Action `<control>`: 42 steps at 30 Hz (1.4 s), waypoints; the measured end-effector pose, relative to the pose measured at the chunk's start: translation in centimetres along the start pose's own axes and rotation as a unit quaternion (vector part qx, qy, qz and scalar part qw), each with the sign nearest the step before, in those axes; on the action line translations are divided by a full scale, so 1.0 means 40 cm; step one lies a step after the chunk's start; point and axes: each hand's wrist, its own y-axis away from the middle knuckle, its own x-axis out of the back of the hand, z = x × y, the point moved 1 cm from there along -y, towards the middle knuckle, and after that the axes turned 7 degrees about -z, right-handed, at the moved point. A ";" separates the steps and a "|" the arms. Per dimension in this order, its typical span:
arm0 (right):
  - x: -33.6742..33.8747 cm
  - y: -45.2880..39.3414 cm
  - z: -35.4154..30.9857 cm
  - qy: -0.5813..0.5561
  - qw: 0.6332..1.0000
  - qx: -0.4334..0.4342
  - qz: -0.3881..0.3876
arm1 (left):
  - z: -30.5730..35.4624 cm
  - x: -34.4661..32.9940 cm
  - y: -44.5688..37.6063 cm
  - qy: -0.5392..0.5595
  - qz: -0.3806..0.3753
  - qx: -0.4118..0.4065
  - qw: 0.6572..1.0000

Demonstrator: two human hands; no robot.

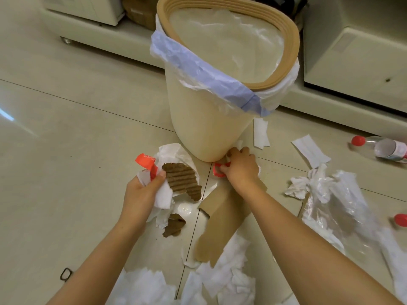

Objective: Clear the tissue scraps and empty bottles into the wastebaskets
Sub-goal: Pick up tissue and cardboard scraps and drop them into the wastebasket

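Note:
A cream wastebasket (204, 119) with a tan rim and a white-and-blue liner stands on the tiled floor ahead of me. My left hand (141, 194) grips a bundle of scraps (163, 192): white tissue, a red wrapper piece and a torn bit of corrugated cardboard. My right hand (241, 166) is down at the foot of the wastebasket, fingers closed on a red plastic scrap (218, 170) with tissue under the palm. An empty clear bottle (383, 148) with a red cap lies on the floor at the far right.
Tissue scraps (261, 134) lie right of the bin, more tissue (229, 276) near my arms. Flat brown cardboard (220, 216) lies under my right forearm. Crumpled clear plastic and tissue (330, 194) sit at right, beside a second red cap (400, 220). Cream cabinets (352, 58) stand behind.

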 end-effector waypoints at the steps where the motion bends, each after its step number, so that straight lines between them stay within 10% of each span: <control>1: 0.002 0.005 0.001 0.011 1.000 0.009 -0.007 | 0.001 -0.002 0.005 0.003 -0.002 0.001 1.000; 11: 0.049 0.086 0.011 0.020 0.988 0.098 -0.117 | 0.063 -0.021 0.068 0.006 -0.007 -0.032 0.999; 23: 0.224 0.297 -0.060 -0.183 0.903 0.351 0.169 | 0.237 -0.058 0.135 0.028 0.050 -0.152 0.987; 33: 0.377 0.365 -0.047 -0.292 0.858 0.336 0.258 | 0.485 -0.065 0.167 0.021 0.105 -0.261 0.959; 42: 0.412 0.373 -0.026 -0.336 0.841 0.321 0.276 | 0.725 -0.204 0.019 -0.202 0.073 -0.295 0.931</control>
